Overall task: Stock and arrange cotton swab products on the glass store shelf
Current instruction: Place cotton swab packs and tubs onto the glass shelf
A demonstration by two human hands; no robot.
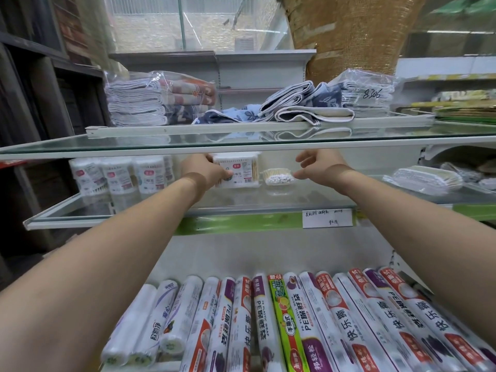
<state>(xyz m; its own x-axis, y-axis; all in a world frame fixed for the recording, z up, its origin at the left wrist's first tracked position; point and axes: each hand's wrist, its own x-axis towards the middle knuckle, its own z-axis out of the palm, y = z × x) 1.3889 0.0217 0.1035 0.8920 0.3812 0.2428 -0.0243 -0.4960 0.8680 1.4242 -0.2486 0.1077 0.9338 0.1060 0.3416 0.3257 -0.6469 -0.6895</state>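
On the glass shelf, the left hand clamps its fingers round a swab box to line it up, while the right hand, fingers apart, reaches toward a small swab pack.

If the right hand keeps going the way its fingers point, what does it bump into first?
Probably the small open pack of cotton swabs. The right hand points left toward it, fingertips very near. Depth is hard to judge.
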